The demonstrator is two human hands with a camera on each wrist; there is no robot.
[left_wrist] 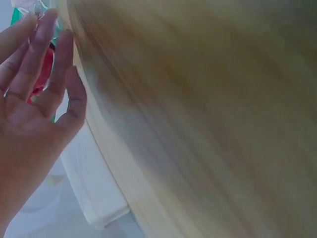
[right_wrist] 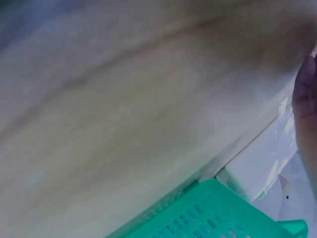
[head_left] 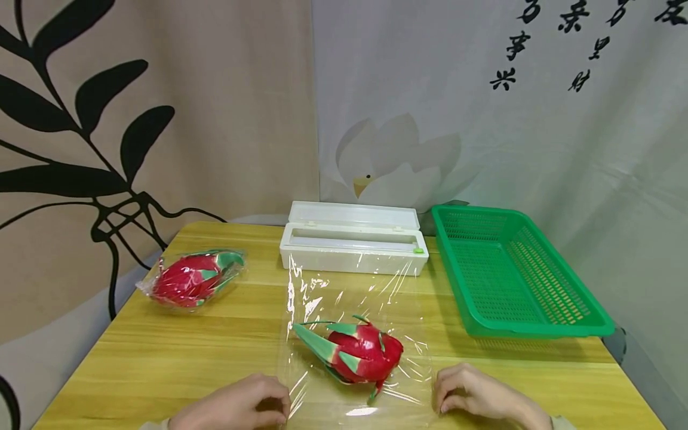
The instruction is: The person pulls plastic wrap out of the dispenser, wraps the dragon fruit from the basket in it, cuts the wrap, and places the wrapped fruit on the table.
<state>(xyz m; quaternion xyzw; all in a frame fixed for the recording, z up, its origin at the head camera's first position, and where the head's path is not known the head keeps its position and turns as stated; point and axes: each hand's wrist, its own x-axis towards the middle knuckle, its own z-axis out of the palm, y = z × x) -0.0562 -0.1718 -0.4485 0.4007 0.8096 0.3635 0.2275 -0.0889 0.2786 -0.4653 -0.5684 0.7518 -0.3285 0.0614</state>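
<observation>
At table's near edge:
Left hand (head_left: 236,406): fingers curled, pinching the near left corner of the cling film sheet (head_left: 322,292), apparently keeping it taut.
Right hand (head_left: 478,395): curled likewise on the near right corner.
Dragon fruit (head_left: 357,353): unwrapped, lying mid-sheet between both hands, placed for wrapping.
Wrapped dragon fruit (head_left: 192,278): far left, set aside.
Film dispenser box (head_left: 353,245): lid open, behind the sheet.
Green basket (head_left: 537,322): far right on the wooden table (head_left: 161,352).

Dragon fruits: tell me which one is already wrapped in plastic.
The dragon fruit at the table's left edge is wrapped: film bunches closely around it. The other dragon fruit, between the two hands, lies bare on a flat sheet of plastic wrap.
</observation>
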